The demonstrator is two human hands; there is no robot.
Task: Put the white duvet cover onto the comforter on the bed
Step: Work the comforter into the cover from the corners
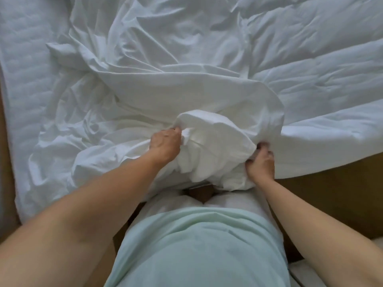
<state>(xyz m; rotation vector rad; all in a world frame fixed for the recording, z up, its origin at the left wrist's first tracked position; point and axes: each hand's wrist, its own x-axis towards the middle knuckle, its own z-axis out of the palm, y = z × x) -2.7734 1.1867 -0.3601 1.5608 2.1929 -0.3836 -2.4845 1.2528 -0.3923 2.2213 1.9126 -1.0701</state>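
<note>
Counting one cover [165,65], one comforter [323,59], one bed [24,69], one shirt [196,245] and one floor [331,183]. Counting two hands: one left hand [165,145], one right hand [261,164].

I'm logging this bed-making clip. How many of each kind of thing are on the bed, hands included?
Crumpled white fabric duvet cover: 1
Puffy white comforter: 1
Quilted white mattress: 1
Bare hands gripping the cover: 2, left hand and right hand
Total: 5

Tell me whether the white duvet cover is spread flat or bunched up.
Bunched up: the duvet cover lies in deep creases, and the left hand and right hand grip a gathered wad of it.
</note>
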